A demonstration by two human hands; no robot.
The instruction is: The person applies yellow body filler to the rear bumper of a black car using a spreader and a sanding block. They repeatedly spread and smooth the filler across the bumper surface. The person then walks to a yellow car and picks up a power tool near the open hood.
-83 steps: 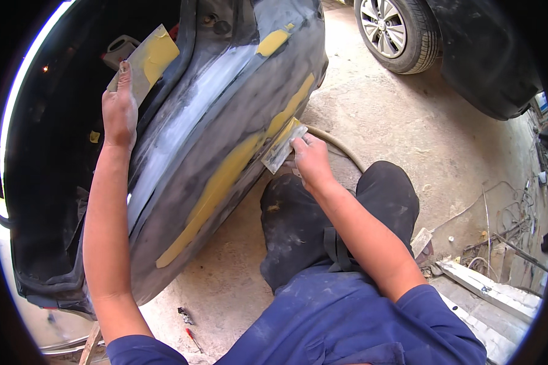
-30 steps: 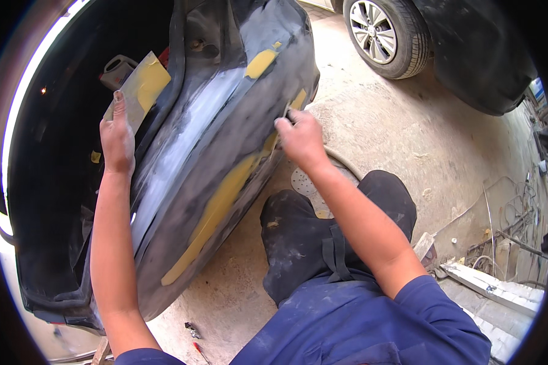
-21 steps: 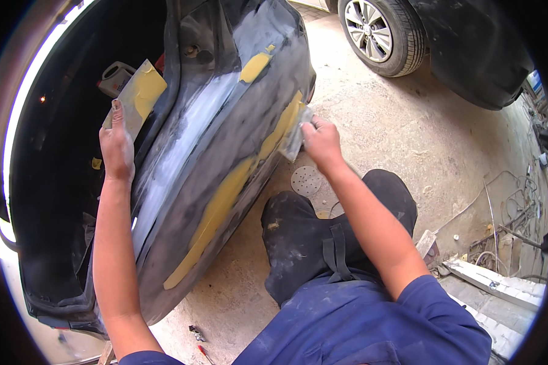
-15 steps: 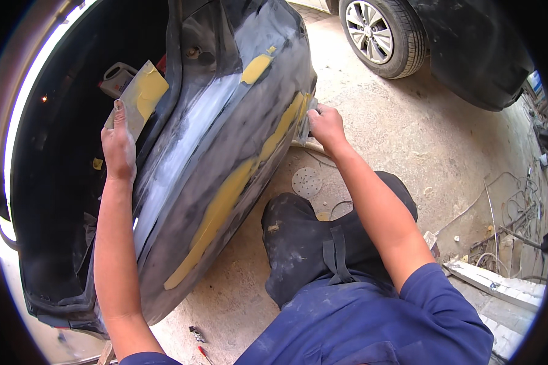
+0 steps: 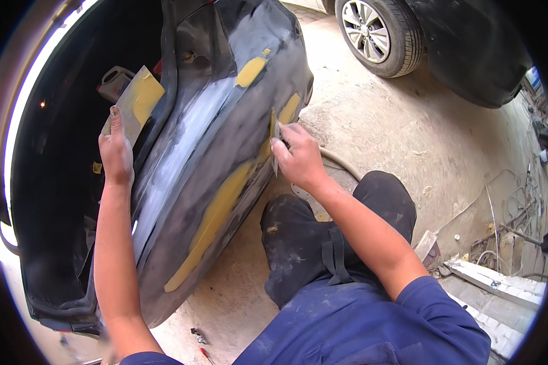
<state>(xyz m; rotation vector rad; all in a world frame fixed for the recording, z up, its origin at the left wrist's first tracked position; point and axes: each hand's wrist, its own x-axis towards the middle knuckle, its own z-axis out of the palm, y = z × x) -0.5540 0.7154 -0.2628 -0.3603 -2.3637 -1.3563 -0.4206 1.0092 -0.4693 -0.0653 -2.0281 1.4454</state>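
My left hand (image 5: 116, 152) grips a flat mixing board (image 5: 131, 115) by its lower end, thumb on top. Yellow body filler (image 5: 147, 99) coats the board's far part. In my right hand (image 5: 297, 155) is a thin putty spreader (image 5: 276, 137), seen nearly edge-on, its edge against the car bumper (image 5: 225, 137). A long yellow filler strip (image 5: 216, 210) runs along the bumper, passing under the spreader. A shorter yellow patch (image 5: 250, 72) lies higher up. The bumper's surface is sanded grey, with a pale whitish band (image 5: 192, 134) beside the open trunk.
Inside the dark trunk stands a white plastic jug (image 5: 115, 83). Another car's wheel (image 5: 379, 36) is at the far right. A hose (image 5: 342, 161) crosses the dusty floor beside my knee. Tangled wires (image 5: 517, 207) and a white metal piece (image 5: 499, 281) lie at right.
My right hand has drawn the spreader down and left along the filler strip, toward me. My left hand and the board stay nearly in place.
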